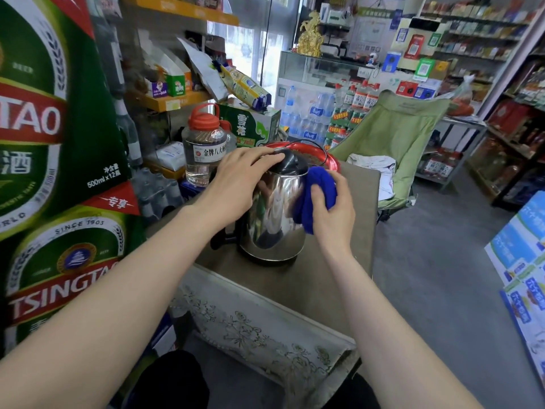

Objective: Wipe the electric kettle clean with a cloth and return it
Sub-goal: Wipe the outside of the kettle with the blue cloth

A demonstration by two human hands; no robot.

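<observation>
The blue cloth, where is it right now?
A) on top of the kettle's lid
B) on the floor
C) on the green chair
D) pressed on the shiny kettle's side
D: the right hand holds the blue cloth against the kettle on its steel side, while the left hand rests on the black lid.

I see: Tsingtao beer cartons (44, 113) left | red-capped clear jug (203, 149), green carton (253, 125) just beside | green folding chair (395, 134) right

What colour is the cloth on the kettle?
Deep blue cloth, seen in the head view, held by the right hand.
</observation>
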